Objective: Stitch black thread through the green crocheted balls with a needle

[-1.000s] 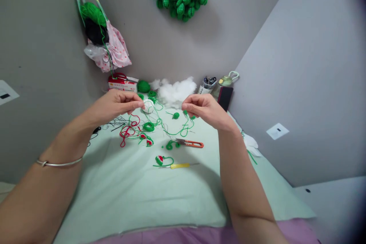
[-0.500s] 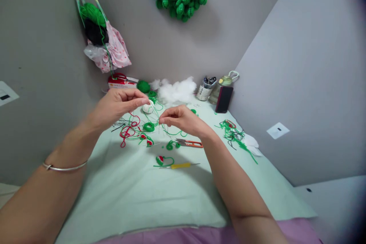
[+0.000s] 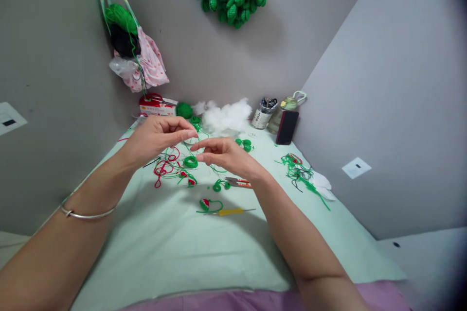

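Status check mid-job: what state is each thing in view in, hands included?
Left hand: thumb and forefinger pinched; anything gripped is unclear.
Right hand: thumb and forefinger parted.
Green coil: wound.
Red yarn: loose, tangled.
Snips: lying down, blades parted.
Hook: lying flat.
Fluff: loose heap.
Cup: upright, filled.
Phone: propped upright, screen dark.
Bottle: upright, carry loop raised.
Bag: hanging.

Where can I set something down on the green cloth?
The widest bare patch lies between the yellow-handled tool and purple fabric, flanked by left forearm and right forearm. A smaller one sits right of the right forearm, nearer than the green scraps. Around left hand and right hand it's crowded: red yarn, green coil, snips.
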`<state>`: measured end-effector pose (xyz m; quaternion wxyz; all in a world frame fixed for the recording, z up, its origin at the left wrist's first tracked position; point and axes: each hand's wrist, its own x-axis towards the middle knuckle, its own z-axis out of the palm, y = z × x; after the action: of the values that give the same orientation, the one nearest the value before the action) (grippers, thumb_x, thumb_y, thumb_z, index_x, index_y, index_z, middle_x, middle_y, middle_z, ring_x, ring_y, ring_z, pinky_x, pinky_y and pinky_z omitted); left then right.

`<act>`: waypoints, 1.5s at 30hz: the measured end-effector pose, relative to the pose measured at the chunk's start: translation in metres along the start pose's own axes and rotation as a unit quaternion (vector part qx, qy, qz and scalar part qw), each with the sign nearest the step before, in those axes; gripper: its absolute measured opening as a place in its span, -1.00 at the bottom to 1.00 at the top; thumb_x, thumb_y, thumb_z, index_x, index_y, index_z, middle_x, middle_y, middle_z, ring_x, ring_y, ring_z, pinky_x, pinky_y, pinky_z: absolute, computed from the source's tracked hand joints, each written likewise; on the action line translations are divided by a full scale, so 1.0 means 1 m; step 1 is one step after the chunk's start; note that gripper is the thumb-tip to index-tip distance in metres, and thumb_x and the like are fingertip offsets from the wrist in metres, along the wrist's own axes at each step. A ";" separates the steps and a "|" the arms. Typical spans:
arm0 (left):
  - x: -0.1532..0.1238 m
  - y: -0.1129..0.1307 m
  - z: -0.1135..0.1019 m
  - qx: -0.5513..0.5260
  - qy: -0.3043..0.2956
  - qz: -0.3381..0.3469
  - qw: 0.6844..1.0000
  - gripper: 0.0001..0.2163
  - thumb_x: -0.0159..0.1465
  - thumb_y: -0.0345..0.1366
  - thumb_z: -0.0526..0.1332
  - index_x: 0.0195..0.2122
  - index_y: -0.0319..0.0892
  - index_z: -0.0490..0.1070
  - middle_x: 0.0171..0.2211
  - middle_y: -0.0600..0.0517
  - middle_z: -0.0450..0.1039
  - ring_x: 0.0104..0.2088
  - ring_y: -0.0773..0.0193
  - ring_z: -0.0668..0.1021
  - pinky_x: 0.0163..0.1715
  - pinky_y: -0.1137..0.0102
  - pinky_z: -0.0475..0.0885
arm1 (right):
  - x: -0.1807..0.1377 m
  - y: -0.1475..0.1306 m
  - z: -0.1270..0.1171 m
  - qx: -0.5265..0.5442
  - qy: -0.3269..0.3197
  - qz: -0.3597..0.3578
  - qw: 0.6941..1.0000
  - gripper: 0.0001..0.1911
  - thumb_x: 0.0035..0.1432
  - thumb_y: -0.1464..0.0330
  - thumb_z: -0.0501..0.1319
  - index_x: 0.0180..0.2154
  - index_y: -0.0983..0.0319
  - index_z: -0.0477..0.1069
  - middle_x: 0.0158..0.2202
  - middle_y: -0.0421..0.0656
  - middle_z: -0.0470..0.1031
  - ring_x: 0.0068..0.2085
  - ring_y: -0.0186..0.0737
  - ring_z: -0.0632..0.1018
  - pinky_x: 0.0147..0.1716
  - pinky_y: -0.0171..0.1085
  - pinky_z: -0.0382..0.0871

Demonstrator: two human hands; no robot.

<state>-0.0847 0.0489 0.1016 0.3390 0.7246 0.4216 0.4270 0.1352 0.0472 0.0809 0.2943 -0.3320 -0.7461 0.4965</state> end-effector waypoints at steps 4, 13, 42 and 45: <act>0.001 -0.001 -0.009 -0.016 0.040 0.001 0.999 -0.82 0.21 -0.16 0.35 -0.38 -0.17 0.57 -0.50 0.10 0.37 -0.53 0.40 0.27 -0.52 0.45 0.15 | 0.001 0.002 -0.002 -0.017 -0.004 0.016 1.000 -0.77 0.18 0.23 0.31 -0.32 0.28 0.59 -0.50 -0.26 0.38 -0.48 -0.43 0.24 -0.50 -0.32 0.06; 0.004 -0.008 -0.035 0.061 0.035 -0.050 0.996 -0.83 0.20 -0.19 0.32 -0.37 -0.19 0.56 -0.49 0.11 0.41 -0.47 0.40 0.32 -0.42 0.45 0.24 | -0.006 -0.004 -0.025 -0.063 0.060 0.016 0.996 -0.71 0.27 0.19 0.23 -0.28 0.28 0.59 -0.52 -0.28 0.34 -0.51 -0.44 0.18 -0.53 -0.31 -0.02; 0.003 -0.017 0.021 0.008 -0.024 0.006 1.000 -0.80 0.25 -0.15 0.32 -0.25 -0.18 0.59 -0.49 0.05 0.48 -0.53 0.37 0.43 -0.60 0.51 0.25 | 0.021 0.050 -0.006 -0.308 0.065 0.062 0.947 -0.82 0.27 0.35 0.21 -0.25 0.27 0.57 -0.37 -0.19 0.54 -0.37 -0.35 0.43 -0.34 -0.35 0.21; 0.003 -0.017 0.020 -0.005 -0.021 0.005 1.000 -0.80 0.24 -0.15 0.34 -0.27 -0.18 0.58 -0.47 0.04 0.49 -0.54 0.39 0.44 -0.59 0.51 0.27 | 0.028 0.073 0.009 -0.366 0.055 0.088 0.925 -0.87 0.21 0.40 0.26 -0.25 0.23 0.60 -0.24 -0.11 0.60 -0.23 -0.22 0.51 -0.26 -0.30 0.21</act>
<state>-0.0707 0.0560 0.0803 0.3496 0.7339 0.4082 0.4153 0.1263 0.0854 0.0126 0.1481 -0.5076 -0.8263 0.1939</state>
